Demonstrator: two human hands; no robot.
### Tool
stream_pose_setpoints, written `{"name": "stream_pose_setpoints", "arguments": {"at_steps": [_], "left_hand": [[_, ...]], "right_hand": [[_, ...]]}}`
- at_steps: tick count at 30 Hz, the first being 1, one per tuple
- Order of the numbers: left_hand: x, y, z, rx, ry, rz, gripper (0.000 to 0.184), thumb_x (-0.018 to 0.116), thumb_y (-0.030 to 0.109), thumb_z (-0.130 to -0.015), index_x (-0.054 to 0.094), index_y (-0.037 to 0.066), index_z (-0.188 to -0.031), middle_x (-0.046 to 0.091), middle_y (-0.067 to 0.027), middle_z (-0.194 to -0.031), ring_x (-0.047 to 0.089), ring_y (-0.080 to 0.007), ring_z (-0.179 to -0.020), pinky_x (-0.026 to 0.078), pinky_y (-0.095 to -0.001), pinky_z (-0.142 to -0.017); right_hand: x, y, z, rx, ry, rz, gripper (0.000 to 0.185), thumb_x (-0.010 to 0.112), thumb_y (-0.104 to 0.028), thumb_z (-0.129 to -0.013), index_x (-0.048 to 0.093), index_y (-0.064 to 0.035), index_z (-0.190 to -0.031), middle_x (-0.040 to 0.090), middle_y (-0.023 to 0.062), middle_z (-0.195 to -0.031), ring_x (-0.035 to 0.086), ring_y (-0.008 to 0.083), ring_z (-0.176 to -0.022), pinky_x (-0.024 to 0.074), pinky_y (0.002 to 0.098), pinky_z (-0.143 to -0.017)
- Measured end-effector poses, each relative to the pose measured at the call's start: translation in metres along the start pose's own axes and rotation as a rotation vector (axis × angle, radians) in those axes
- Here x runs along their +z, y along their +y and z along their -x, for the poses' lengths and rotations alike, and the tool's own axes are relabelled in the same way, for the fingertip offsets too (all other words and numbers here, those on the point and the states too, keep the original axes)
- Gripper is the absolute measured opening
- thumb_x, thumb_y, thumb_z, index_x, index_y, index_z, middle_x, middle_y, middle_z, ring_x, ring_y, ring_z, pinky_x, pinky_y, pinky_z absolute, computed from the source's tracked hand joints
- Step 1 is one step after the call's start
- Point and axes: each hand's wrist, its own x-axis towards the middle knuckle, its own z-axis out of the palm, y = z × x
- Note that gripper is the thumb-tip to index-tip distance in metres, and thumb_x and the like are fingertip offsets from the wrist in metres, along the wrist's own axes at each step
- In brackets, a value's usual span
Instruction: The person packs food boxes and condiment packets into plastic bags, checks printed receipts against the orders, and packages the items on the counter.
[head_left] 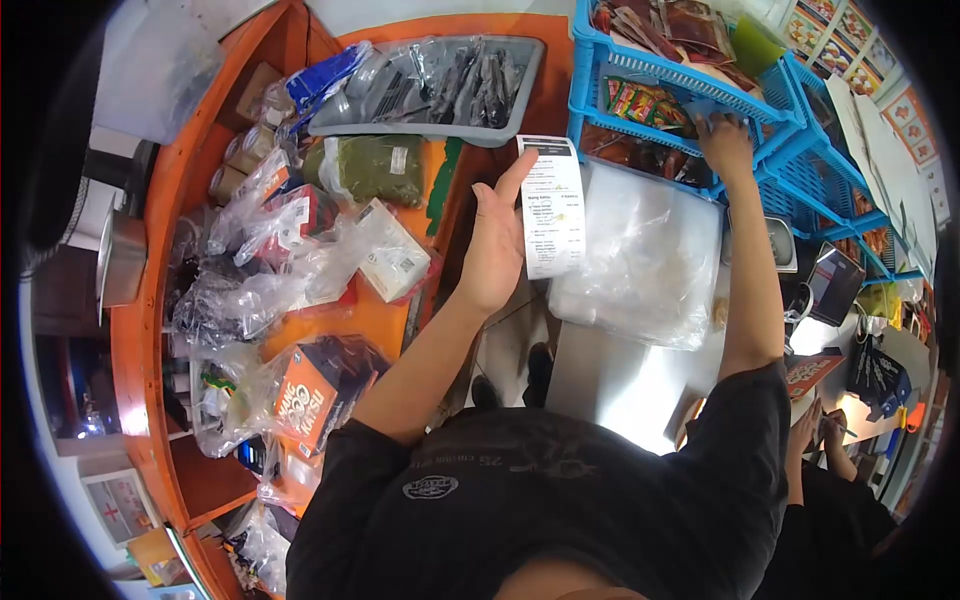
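My left hand (497, 240) holds a long printed receipt (553, 210) upright by its left edge; some of the fingers are behind the paper. My right hand (726, 148) reaches into a blue plastic basket (640, 140), with its fingers partly visible and apart; the fingertips are hard to make out. Close to these fingers lie red, yellow and green sachets (640, 103) and dark brown packets (640, 150). Just below the baskets, a stack of clear plastic bags (640, 255) rests on a metal counter (640, 385).
Left of me, an orange shelf unit (150, 350) carries bagged food boxes (312, 392). A grey tray (430, 128) of packed black cutlery stands at the back, near a green package (375, 170). At right, a co-worker's hands (825, 437) hold a pen beside a printed box (812, 370).
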Motion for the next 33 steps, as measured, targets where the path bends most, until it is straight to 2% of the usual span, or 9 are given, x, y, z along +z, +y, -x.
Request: {"name": "stream_pose_setpoints", "arguments": {"at_steps": [5, 8, 17, 20, 23, 26, 27, 30, 33], "left_hand": [[-0.001, -0.006, -0.012, 0.012, 0.064, -0.003, 0.08, 0.012, 0.061, -0.091, 0.021, 0.0, -0.14, 0.037, -0.0142, -0.137, 0.039, -0.0239, -0.125, 0.031, -0.0381, -0.103], [-0.006, -0.011, -0.016, -0.007, 0.043, 0.047, 0.079, 0.011, 0.061, -0.091, 0.023, 0.0, -0.139, 0.037, -0.0151, -0.137, 0.039, -0.0245, -0.125, 0.03, -0.0386, -0.104], [-0.007, -0.016, -0.017, -0.042, 0.089, 0.064, 0.076, 0.013, 0.059, -0.092, 0.025, -0.001, -0.138, 0.04, -0.0162, -0.134, 0.044, -0.0259, -0.12, 0.034, -0.0397, -0.101], [-0.009, -0.017, -0.017, -0.078, 0.098, 0.116, 0.078, 0.011, 0.06, -0.092, 0.025, -0.001, -0.138, 0.041, -0.0163, -0.133, 0.047, -0.0265, -0.117, 0.036, -0.0394, -0.099], [-0.012, -0.018, -0.016, -0.079, 0.108, 0.131, 0.069, 0.019, 0.052, -0.095, 0.03, -0.002, -0.136, 0.044, -0.0157, -0.131, 0.051, -0.0265, -0.112, 0.038, -0.0388, -0.098], [-0.033, -0.035, -0.016, -0.043, 0.133, -0.187, 0.049, 0.035, 0.034, -0.096, 0.04, -0.002, -0.13, 0.049, -0.0151, -0.125, 0.052, -0.0238, -0.11, 0.038, -0.0357, -0.097], [-0.021, -0.03, -0.017, -0.026, 0.249, -0.237, 0.029, 0.045, 0.005, -0.085, 0.057, -0.002, -0.111, 0.06, -0.0119, -0.106, 0.058, -0.0179, -0.097, 0.044, -0.0291, -0.087], [-0.042, -0.047, -0.015, -0.163, 0.138, -0.392, 0.027, 0.042, -0.008, -0.074, 0.063, -0.001, -0.089, 0.063, -0.0071, -0.084, 0.059, -0.0115, -0.078, 0.045, -0.0227, -0.072], [-0.042, -0.078, -0.021, -0.249, 0.102, -0.452, 0.025, 0.04, -0.008, -0.069, 0.062, -0.001, -0.077, 0.061, -0.0051, -0.072, 0.055, -0.009, -0.066, 0.042, -0.0211, -0.061]], "right_hand": [[-0.018, -0.006, -0.024, 0.085, -0.186, 0.259, 0.059, 0.058, -0.036, -0.08, 0.046, -0.004, -0.128, 0.045, 0.0214, -0.13, 0.04, 0.0379, -0.122, 0.0358, 0.0463, -0.098], [-0.033, -0.007, -0.027, -0.068, -0.069, 0.137, 0.053, 0.054, -0.027, -0.081, 0.046, -0.0034, -0.127, 0.044, 0.0205, -0.131, 0.041, 0.0369, -0.122, 0.0354, 0.0477, -0.098], [0.002, 0.015, -0.049, -0.048, -0.295, 0.65, 0.046, 0.048, -0.012, -0.083, 0.044, -0.0004, -0.128, 0.043, 0.0198, -0.132, 0.042, 0.0353, -0.122, 0.0357, 0.0476, -0.099], [0.009, 0.021, -0.051, -0.037, -0.144, 0.533, 0.043, 0.046, -0.008, -0.084, 0.045, 0.0009, -0.126, 0.045, 0.02, -0.13, 0.043, 0.0354, -0.121, 0.0371, 0.0467, -0.098], [0.016, 0.028, -0.044, -0.074, 0.067, 0.248, 0.038, 0.046, -0.005, -0.083, 0.05, 0.0025, -0.119, 0.052, 0.0211, -0.121, 0.047, 0.0373, -0.115, 0.0419, 0.044, -0.093], [0.015, 0.025, -0.023, -0.192, 0.225, 0.237, 0.031, 0.046, -0.005, -0.081, 0.054, 0.0036, -0.11, 0.057, 0.0221, -0.109, 0.052, 0.0398, -0.104, 0.0452, 0.0438, -0.087], [0.007, 0.021, -0.013, -0.153, 0.229, 0.206, 0.03, 0.048, -0.005, -0.079, 0.055, 0.0024, -0.107, 0.057, 0.0202, -0.107, 0.053, 0.0382, -0.101, 0.0464, 0.0435, -0.084], [-0.017, -0.003, 0.024, -0.026, 0.24, 0.041, 0.026, 0.052, -0.006, -0.075, 0.057, 0.0001, -0.1, 0.058, 0.0163, -0.1, 0.056, 0.0354, -0.092, 0.0487, 0.0431, -0.075], [-0.036, -0.024, 0.069, 0.113, 0.294, -0.251, 0.021, 0.051, -0.002, -0.076, 0.056, 0.0006, -0.096, 0.057, 0.0172, -0.091, 0.057, 0.0366, -0.085, 0.0474, 0.0442, -0.07]]}}
